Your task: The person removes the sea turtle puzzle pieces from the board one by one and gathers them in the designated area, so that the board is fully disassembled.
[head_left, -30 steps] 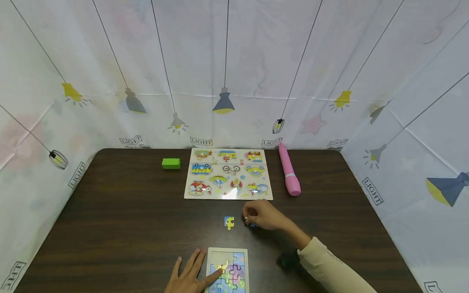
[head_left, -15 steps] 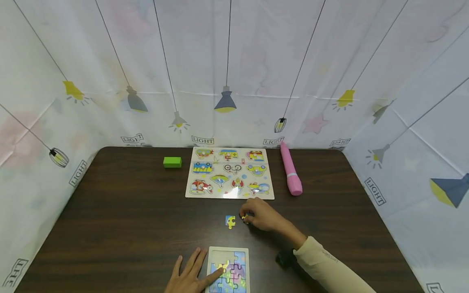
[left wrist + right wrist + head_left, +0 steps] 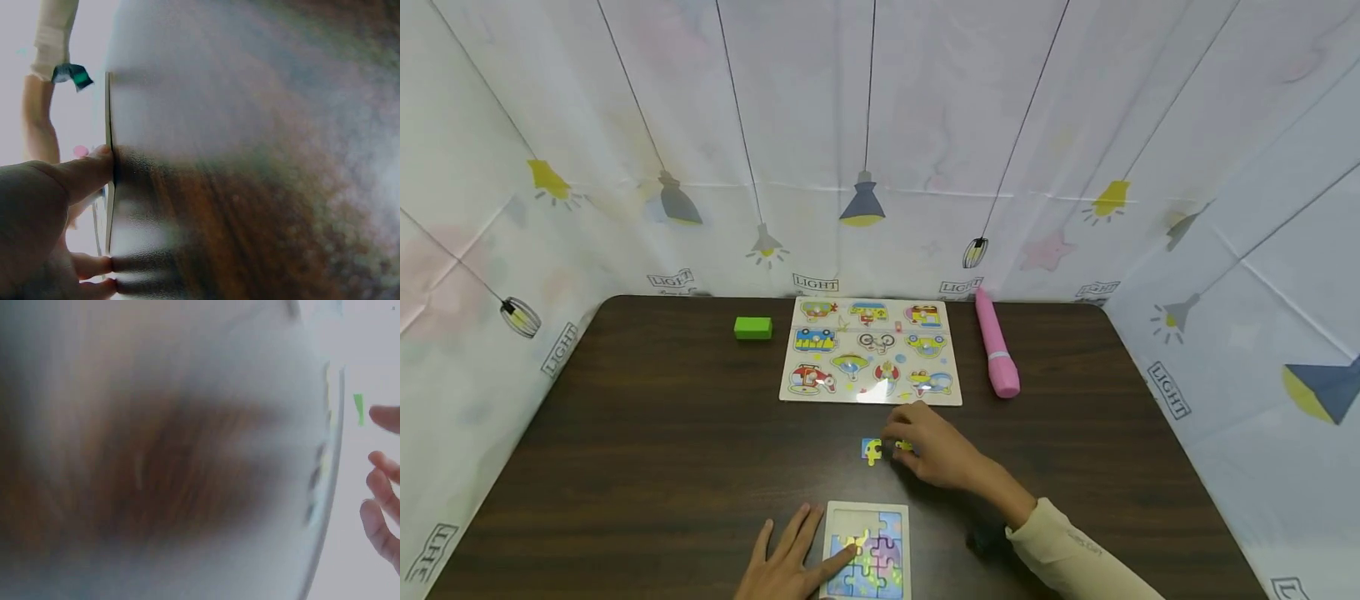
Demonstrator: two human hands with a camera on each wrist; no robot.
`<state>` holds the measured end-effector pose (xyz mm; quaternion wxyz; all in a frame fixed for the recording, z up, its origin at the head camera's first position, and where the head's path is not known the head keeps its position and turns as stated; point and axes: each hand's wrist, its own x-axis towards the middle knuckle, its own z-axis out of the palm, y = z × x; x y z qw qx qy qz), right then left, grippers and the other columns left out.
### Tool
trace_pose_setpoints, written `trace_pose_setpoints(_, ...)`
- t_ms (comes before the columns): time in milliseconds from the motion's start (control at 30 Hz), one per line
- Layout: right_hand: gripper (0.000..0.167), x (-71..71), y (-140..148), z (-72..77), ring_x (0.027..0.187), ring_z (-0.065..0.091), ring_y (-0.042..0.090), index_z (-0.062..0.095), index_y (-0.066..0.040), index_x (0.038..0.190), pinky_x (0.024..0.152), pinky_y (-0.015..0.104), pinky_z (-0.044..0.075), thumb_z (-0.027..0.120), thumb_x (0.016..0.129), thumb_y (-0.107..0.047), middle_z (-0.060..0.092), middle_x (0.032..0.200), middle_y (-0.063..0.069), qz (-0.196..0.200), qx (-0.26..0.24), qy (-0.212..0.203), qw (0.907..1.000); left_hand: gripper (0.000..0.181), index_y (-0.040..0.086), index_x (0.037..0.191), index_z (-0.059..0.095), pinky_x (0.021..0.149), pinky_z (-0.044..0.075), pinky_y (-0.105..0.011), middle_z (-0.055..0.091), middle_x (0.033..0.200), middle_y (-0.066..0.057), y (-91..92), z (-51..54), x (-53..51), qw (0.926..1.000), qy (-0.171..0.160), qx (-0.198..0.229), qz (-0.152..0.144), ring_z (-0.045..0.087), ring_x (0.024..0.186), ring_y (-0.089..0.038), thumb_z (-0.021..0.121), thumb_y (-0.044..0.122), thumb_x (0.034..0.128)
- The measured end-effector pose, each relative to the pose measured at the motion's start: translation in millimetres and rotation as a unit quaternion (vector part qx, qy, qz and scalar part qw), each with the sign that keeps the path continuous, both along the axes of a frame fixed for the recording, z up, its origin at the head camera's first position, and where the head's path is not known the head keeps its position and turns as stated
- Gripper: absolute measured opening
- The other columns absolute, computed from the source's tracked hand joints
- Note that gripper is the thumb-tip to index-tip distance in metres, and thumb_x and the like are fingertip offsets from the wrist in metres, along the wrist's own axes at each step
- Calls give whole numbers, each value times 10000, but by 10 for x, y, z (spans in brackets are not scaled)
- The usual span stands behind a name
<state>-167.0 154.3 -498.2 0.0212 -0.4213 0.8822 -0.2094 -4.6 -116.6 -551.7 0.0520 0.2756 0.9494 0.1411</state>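
Observation:
My left hand [image 3: 782,558] lies flat with spread fingers beside a small jigsaw tray [image 3: 830,533], its thumb [image 3: 838,563] resting on the fitted pieces [image 3: 880,558]. The tray's upper left part shows bare wood. In the left wrist view, the left hand [image 3: 50,212] is at the tray's edge [image 3: 108,112]. Farther up the table, my right hand [image 3: 936,446] hovers around a yellow puzzle piece [image 3: 903,446], partly hidden by the fingers. Just left of it lies a blue-and-yellow piece [image 3: 871,451]. The right wrist view shows this hand's fingers [image 3: 377,528] apart, nothing visible between them.
A vehicle peg puzzle board [image 3: 842,392] lies beyond the right hand. To its right is a pink stick-like object [image 3: 997,350], to its left a green block [image 3: 753,328]. A printed curtain [image 3: 737,125] stands behind the dark wooden table [image 3: 662,433].
The right hand has shifted slightly left, and the piece under its fingers has moved left, closer to the other loose piece. Its fingers have since parted from it. The left hand stays put.

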Motion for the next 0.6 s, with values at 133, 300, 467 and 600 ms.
trace_pose_setpoints(133, 299, 189, -25, 93, 1435, 346, 372, 748, -199, 1226, 1038, 659, 417, 757, 933, -140, 449, 1528, 146, 1134, 189, -126, 9933, 609, 441, 1524, 467, 1012, 355, -753, 386, 1591, -215, -6, 18, -22, 9997, 211, -26, -134, 380, 1439, -431, 338, 707, 992)
trace_pose_setpoints(300, 337, 354, -12, 58, 1517, 181, 414, 726, -309, 1293, 1056, 736, 346, 726, 966, -227, 267, 1659, 121, 1671, 948, -165, 9812, 610, 435, 1528, 463, 1013, 353, -755, 381, 1592, -224, -4, 19, -13, 9997, 198, -33, -165, 372, 1440, -444, 341, 702, 993)
trace_pose_setpoints(467, 277, 405, 7, 7, 1497, 244, 397, 750, -319, 1228, 1086, 664, 367, 747, 953, -283, 319, 1635, 117, 1724, 1226, 221, 9771, 619, 434, 1537, 448, 1024, 335, -762, 374, 1592, -232, 3, 21, -1, 9998, 28, -19, -190, 360, 1444, -452, 327, 706, 993)
trace_pose_setpoints(600, 255, 414, -6, 11, 1469, 295, 359, 742, -319, 1199, 1074, 622, 399, 757, 946, -289, 379, 1592, 104, 1751, 1251, 368, 9759, 618, 435, 1536, 449, 1034, 322, -764, 375, 1592, -230, 4, 24, 6, 9998, -72, 30, -166, 354, 1447, -451, 334, 706, 993)
